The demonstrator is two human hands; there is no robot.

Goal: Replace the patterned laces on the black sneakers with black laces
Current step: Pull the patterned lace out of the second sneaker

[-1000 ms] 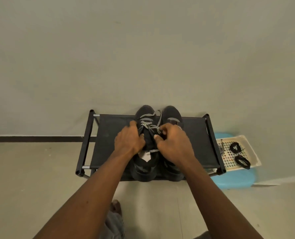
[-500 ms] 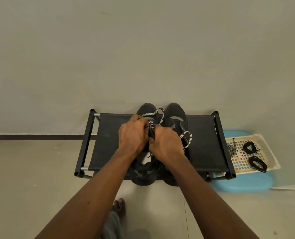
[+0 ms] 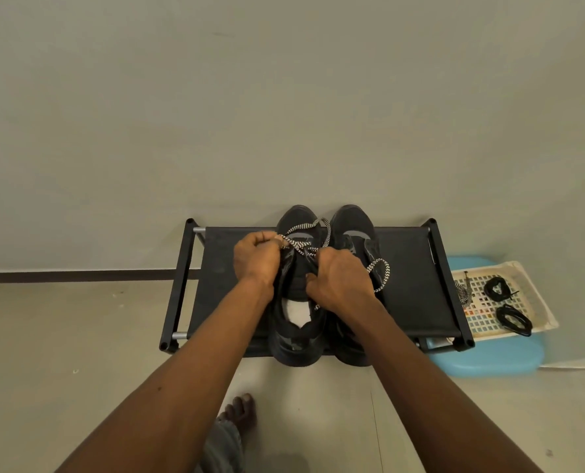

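Two black sneakers stand side by side on a black rack (image 3: 414, 268), the left sneaker (image 3: 298, 343) and the right sneaker (image 3: 352, 223). A black-and-white patterned lace (image 3: 304, 228) loops loosely over the left sneaker's front. My left hand (image 3: 255, 256) pinches this lace at the shoe's left side. My right hand (image 3: 340, 279) grips the lace over the tongue, and a loop hangs out to its right (image 3: 381, 273). Two coiled black laces (image 3: 513, 320) lie in a basket.
A cream plastic basket (image 3: 537, 302) sits on a light blue stool (image 3: 489, 360) right of the rack and also holds a patterned lace (image 3: 463, 295). A grey wall rises behind the rack. A bare foot (image 3: 238, 411) rests on the floor below.
My hands have moved apart, the left one up and to the left, drawing the patterned lace out. More of the left sneaker's tongue and opening now shows.
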